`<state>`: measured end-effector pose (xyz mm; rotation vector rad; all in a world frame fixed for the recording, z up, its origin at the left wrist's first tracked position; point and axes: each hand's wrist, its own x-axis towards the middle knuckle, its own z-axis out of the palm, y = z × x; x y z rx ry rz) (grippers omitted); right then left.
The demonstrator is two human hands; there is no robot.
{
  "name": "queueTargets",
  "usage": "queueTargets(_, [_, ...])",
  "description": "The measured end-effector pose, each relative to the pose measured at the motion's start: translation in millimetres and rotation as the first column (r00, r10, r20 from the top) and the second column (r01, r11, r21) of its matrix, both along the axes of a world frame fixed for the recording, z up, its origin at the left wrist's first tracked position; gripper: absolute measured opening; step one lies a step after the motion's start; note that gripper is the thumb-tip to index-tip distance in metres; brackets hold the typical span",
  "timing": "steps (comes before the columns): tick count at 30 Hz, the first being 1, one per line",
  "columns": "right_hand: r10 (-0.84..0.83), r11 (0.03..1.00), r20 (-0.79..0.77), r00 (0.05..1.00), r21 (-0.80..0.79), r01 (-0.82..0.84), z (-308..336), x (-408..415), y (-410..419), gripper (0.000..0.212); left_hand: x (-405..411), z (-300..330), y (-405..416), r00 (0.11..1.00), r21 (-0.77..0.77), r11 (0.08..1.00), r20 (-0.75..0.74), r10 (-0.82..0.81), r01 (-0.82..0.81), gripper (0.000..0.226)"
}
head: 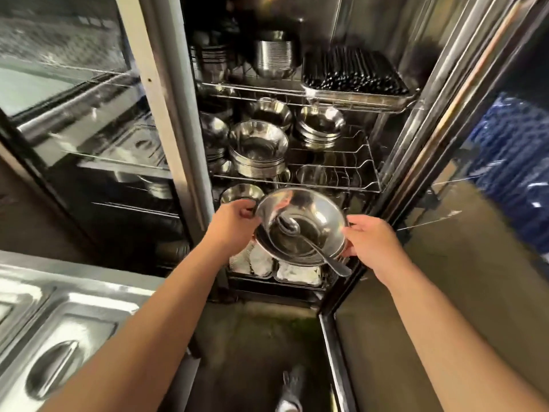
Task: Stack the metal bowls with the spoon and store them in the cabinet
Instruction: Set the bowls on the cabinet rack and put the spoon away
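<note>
Both hands hold a stack of metal bowls (pixel 300 226) in front of the open cabinet (pixel 166 93), level with its lower shelves. Left hand (pixel 234 224) clamps the left rim, thumb on top, fingers curled under. Right hand (pixel 371 242) grips the right rim the same way, fingers wrapped around the edge. The stack is tilted slightly toward the camera; how many bowls it holds can't be told, at least two rims show. A spoon (pixel 315 242) lies in the top bowl, its bowl end near the centre, handle sticking out over the lower right rim.

Inside the cabinet: middle wire rack (pixel 350 173) carries several stacks of similar bowls (pixel 258 150), right part of the rack bare. Top rack has more stacked bowls and a tray of dark chopsticks (pixel 353 72). Cabinet door (pixel 445 99) is swung open at right. Steel worktop with lidded pans (pixel 50 328) at lower left. A shoe (pixel 291 388) shows on the floor below.
</note>
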<state>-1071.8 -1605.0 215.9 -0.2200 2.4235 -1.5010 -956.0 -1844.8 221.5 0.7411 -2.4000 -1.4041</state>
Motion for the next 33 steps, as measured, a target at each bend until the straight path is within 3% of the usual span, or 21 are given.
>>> queueTargets(2, [-0.030,0.999,0.009,1.000,-0.020,0.030,-3,-30,-8,0.041,-32,2,-7,0.999,-0.027,0.999,0.016,-0.035,0.035,0.009])
queueTargets(5, [-0.053,0.998,-0.013,0.999,-0.032,0.052,-5,-76,-19,0.032,-80,5,-13,0.999,-0.095,0.995,0.023,-0.024,0.026,0.017])
queueTargets(7, [-0.055,0.998,-0.010,0.998,-0.024,0.055,-5,-103,-25,0.013,-111,6,-16,0.999,-0.082,0.996,0.041,-0.015,0.018,0.016])
queueTargets(13, [-0.052,0.997,-0.015,0.999,0.059,0.052,-3,-188,-33,0.037,-203,6,-13,0.995,-0.064,0.998,0.098,0.017,-0.011,0.041])
queueTargets(17, [-0.091,0.978,-0.050,0.995,0.182,0.099,-6,-224,-29,0.031,-249,-4,1,0.996,0.018,1.000,0.091,-0.020,0.018,0.037])
queueTargets(20, [-0.106,0.962,-0.047,0.993,0.248,0.115,-10,-242,-25,0.048,-277,-10,7,0.991,0.005,0.998,0.119,-0.056,0.055,0.041])
queueTargets(24, [-0.102,0.955,-0.059,0.993,0.273,0.114,-20,-260,-26,0.037,-311,-23,8,0.980,0.018,0.995,0.173,-0.096,0.094,0.061])
queueTargets(29, [-0.115,0.945,-0.038,0.993,0.304,0.122,-28,-277,-33,0.044,-338,-37,4,0.979,0.065,0.992,0.165,-0.117,0.108,0.055])
queueTargets(33, [-0.155,0.931,-0.068,0.986,0.324,0.169,-34,-294,-43,0.038,-355,-48,-3,0.973,0.099,0.986,0.175,-0.148,0.132,0.068])
